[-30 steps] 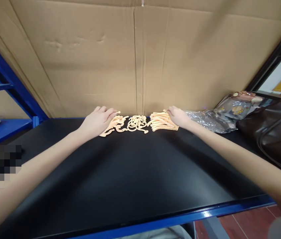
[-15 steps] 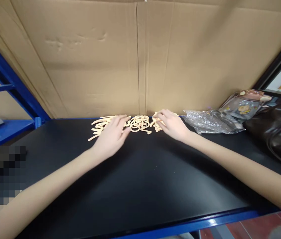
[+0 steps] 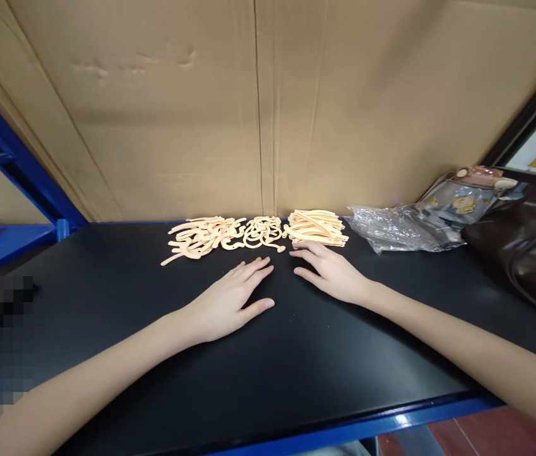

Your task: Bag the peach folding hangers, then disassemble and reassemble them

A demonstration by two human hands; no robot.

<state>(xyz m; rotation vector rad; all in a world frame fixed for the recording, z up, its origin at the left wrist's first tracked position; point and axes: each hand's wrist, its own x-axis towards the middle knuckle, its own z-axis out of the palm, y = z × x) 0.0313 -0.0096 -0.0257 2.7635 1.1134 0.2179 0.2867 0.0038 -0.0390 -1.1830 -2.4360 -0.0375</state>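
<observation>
Three piles of beige, flat, plastic-looking pieces lie along the back of the black table. The left pile [image 3: 201, 235] has curved strips, the middle pile [image 3: 262, 232] has ring-like and hooked ones, and the right pile [image 3: 316, 227] has longer, straighter strips. My left hand [image 3: 232, 296] is over the tabletop in front of the left and middle piles, fingers stretched out, thumb apart, holding nothing. My right hand [image 3: 332, 271] is just in front of the right pile, fingers spread and nothing in them. Whether its fingertips touch that pile I cannot tell.
A cardboard wall [image 3: 177, 126] rises behind the black table [image 3: 287, 373]. To the right lie a clear plastic bag [image 3: 396, 228], a clear bottle with a brown lid [image 3: 462, 196] and a dark brown leather bag [image 3: 529, 247]. A blue metal frame [image 3: 35, 171] stands at left.
Both hands have drawn back from the piles toward me, the left one farther. The left and right piles, partly covered before, now show. The view has shifted slightly.
</observation>
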